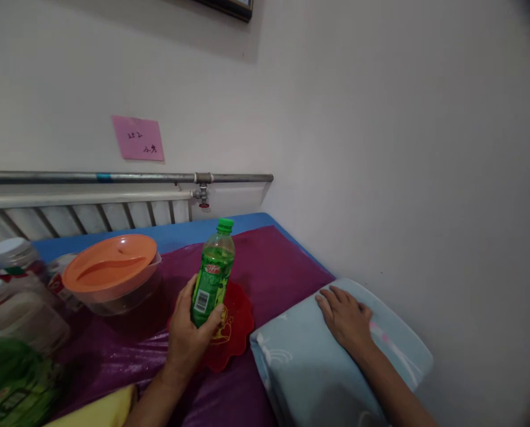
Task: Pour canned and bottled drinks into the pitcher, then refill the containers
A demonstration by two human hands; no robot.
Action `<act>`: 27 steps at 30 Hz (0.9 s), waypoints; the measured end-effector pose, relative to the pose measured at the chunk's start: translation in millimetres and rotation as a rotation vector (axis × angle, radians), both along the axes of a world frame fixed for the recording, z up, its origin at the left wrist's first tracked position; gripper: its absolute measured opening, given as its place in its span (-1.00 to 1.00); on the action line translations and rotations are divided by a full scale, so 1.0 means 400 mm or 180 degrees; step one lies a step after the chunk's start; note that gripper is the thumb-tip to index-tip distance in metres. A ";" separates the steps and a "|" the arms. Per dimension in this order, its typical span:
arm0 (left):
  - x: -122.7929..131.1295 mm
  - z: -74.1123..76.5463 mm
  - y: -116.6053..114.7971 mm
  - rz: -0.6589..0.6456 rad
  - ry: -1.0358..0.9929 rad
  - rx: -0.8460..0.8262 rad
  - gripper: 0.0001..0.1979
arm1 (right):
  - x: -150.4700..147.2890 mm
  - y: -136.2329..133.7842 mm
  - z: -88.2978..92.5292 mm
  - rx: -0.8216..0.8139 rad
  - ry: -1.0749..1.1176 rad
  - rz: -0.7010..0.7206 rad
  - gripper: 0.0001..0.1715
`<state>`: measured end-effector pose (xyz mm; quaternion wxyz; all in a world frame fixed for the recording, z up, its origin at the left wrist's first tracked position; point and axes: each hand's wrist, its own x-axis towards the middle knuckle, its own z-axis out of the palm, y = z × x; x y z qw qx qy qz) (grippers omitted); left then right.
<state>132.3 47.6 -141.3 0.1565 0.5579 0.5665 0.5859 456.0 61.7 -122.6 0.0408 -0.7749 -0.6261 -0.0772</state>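
Observation:
A green drink bottle [213, 273] with a green cap and a barcode on its label is gripped in my left hand [192, 329]. It is held nearly upright, tilted a little to the right. Behind and below it lies a red scalloped plate [242, 323] with a yellow drawing, partly hidden by the hand and bottle. My right hand [345, 315] rests flat, palm down, with fingers stretched out, on a folded light blue cloth [291, 350]. A light blue board-like thing with rounded corners [407, 344] shows beside that cloth, against the wall.
A clear bowl with an orange lid [114, 264] stands to the left. Clear jars with white lids [13, 252], a green package [13, 379] and a yellow thing [98, 409] are nearby. Purple cloth [274, 261] covers the blue surface. Behind run a pipe [153, 177] and radiator [82, 219].

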 end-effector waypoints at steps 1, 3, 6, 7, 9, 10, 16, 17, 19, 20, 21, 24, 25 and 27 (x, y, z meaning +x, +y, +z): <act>0.001 0.000 -0.001 -0.0020 0.0019 0.0015 -0.33 | 0.001 -0.001 -0.003 0.0024 -0.0001 0.0009 -0.52; 0.002 0.003 -0.004 -0.0050 0.0046 0.0048 -0.34 | 0.003 -0.001 -0.008 0.0073 0.0005 0.0043 -0.52; 0.001 0.014 -0.008 -0.0038 0.0039 0.0031 -0.35 | 0.008 0.001 -0.015 0.0116 0.0021 0.0097 -0.51; 0.000 0.019 -0.010 -0.0027 0.0030 0.0013 -0.35 | 0.009 0.002 -0.016 0.0115 0.0028 0.0105 -0.50; 0.000 0.030 -0.012 -0.0026 0.0022 -0.0003 -0.35 | 0.011 0.002 -0.015 0.0108 0.0044 0.0108 -0.49; 0.001 0.035 -0.013 -0.0034 0.0015 0.0008 -0.35 | 0.010 0.001 -0.012 0.0120 0.0045 0.0096 -0.48; 0.015 0.045 -0.027 -0.0144 -0.0076 -0.0075 -0.35 | -0.071 -0.054 0.010 0.0537 0.0058 0.0538 -0.48; 0.018 0.042 -0.029 -0.0153 -0.0068 -0.0084 -0.34 | -0.095 -0.072 0.007 0.0485 0.0159 0.0734 -0.48; 0.020 0.035 -0.034 -0.0161 -0.0036 -0.0083 -0.33 | -0.141 -0.110 -0.009 0.0321 0.0340 0.1112 -0.47; 0.021 0.030 -0.036 -0.0159 -0.0021 -0.0086 -0.32 | -0.159 -0.128 -0.021 0.0279 0.0395 0.1280 -0.46; 0.020 0.025 -0.039 -0.0159 -0.0009 -0.0086 -0.32 | -0.173 -0.144 -0.034 0.0270 0.0424 0.1432 -0.45; 0.016 0.012 -0.046 -0.0163 0.0051 -0.0068 -0.34 | -0.189 -0.173 -0.065 0.0361 0.0433 0.1680 -0.46; 0.014 0.009 -0.047 -0.0159 0.0066 -0.0057 -0.34 | -0.188 -0.176 -0.070 0.0402 0.0425 0.1698 -0.46; 0.011 0.005 -0.050 -0.0149 0.0063 -0.0059 -0.34 | -0.182 -0.178 -0.074 0.0455 0.0413 0.1712 -0.46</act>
